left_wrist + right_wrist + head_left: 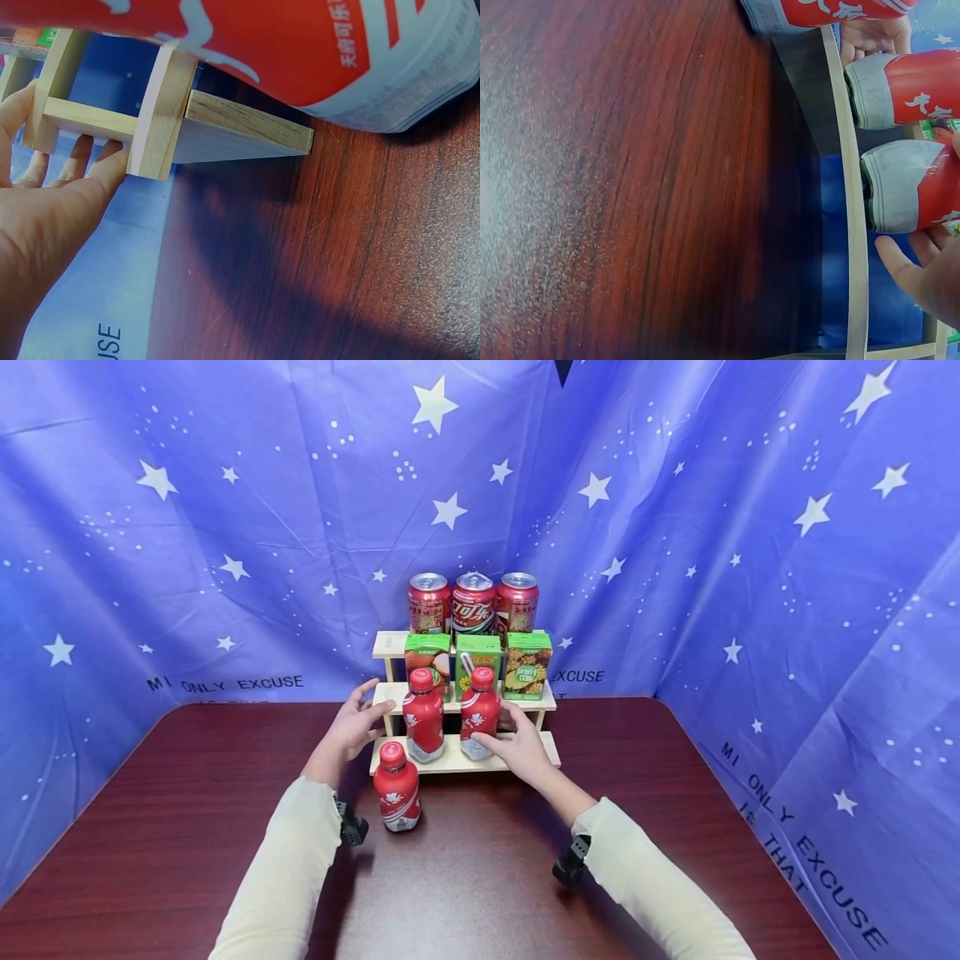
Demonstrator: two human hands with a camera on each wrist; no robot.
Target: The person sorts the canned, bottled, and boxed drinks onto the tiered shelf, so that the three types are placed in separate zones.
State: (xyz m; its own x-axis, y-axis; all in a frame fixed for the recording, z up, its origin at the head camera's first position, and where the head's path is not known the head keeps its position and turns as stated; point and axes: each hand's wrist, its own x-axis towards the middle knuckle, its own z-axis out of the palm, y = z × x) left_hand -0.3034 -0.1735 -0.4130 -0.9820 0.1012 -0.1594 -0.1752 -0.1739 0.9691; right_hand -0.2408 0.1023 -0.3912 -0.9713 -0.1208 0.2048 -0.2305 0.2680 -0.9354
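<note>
A stepped wooden display rack stands at the back of the table. My right hand holds a red cola bottle upright on the lowest step, its thumb low on the bottle's front. To its left on that step is a second red cola bottle. My left hand grips the rack's left side by the middle step, with thumb in front and fingers behind, partly hidden in the left wrist view. A third cola bottle stands on the table before the rack's left corner, near the left forearm.
Three juice cartons line the middle step. Behind them, three red cans stand on the top step. A blue star-printed cloth hangs behind and beside the dark wooden table.
</note>
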